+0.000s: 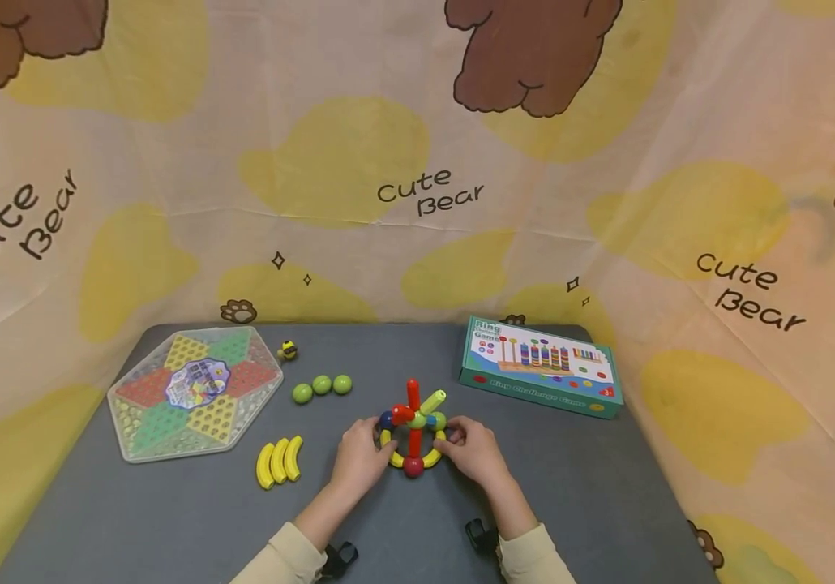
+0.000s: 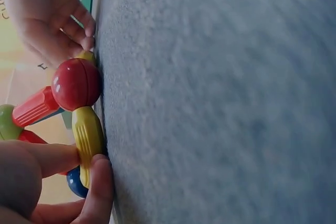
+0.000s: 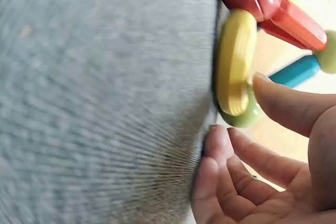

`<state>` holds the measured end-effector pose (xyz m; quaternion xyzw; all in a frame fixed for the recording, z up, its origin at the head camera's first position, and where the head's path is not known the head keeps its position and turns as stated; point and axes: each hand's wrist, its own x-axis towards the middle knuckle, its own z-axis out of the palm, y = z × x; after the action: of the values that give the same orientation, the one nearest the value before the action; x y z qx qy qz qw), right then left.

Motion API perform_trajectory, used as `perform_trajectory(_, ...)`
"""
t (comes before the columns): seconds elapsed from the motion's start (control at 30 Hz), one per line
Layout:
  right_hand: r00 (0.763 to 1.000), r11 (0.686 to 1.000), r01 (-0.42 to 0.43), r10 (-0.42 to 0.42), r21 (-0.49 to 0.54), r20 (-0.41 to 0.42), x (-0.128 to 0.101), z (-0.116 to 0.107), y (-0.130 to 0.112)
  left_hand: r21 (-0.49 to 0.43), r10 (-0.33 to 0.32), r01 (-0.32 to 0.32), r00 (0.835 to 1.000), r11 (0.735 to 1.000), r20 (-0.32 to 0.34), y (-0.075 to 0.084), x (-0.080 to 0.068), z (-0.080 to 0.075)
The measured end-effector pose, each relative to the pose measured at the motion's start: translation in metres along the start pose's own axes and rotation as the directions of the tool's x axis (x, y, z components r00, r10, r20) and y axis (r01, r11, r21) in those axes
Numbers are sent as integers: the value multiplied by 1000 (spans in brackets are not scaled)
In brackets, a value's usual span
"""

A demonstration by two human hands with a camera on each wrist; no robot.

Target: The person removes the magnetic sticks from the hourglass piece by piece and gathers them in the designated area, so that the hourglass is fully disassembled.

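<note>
Left grip: my left grip (image 1: 359, 456) is clenched on the left rod (image 2: 88, 135), a curved yellow piece pinched between thumb and fingers.
Right grip: my right grip (image 1: 476, 450) is released, its fingers loosely curved beside the green ball (image 3: 253, 113); the thumb is next to the end of the right rod (image 3: 236, 59), also yellow and curved, and I cannot tell whether it touches.
Model: the model (image 1: 414, 442) stands on the bench (image 1: 206, 523) in front of me, between my left and right grip.
Near side: the red ball (image 1: 413, 467) is closest to me, with the left and right rods running off it in a curve; the blue ball (image 1: 386, 420) is at the left.
Hub: the hub (image 1: 417, 420), also green, sits raised, with a red rod (image 1: 413, 392) upright above it and a lime rod (image 1: 434, 401) slanting right.
Loose pieces: 3 green spheres (image 1: 322, 384) and 3 yellow curves (image 1: 279, 461) lie to my left.
Far left: the star board (image 1: 197, 389), with a bee (image 1: 289, 350) near its corner.
Far right: the game box (image 1: 541, 367), tilted slightly askew.
Backdrop: a "Cute Bear" cloth (image 1: 344, 243).
</note>
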<state>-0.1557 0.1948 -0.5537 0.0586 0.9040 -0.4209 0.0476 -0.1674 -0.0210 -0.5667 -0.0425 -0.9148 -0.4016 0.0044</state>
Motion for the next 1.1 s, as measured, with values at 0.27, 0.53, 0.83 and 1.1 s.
perform_trajectory(0.27,958,965,150,-87,217,-274,-11,-8,-18,-15,3,-3,1000,1000,18,-4,-5,-4)
perform_trajectory(0.53,959,883,218,-113,415,-261,-26,-19,-40,-21,43,-42,999,999,29,-7,-7,-4)
perform_trajectory(0.83,967,862,243,-176,445,-186,-29,-14,-50,-24,22,-22,1000,999,22,-6,-8,-3)
perform_trajectory(1.1,988,892,144,-102,429,-120,-20,-4,-51,-16,18,-18,1000,1000,20,-5,-7,-3)
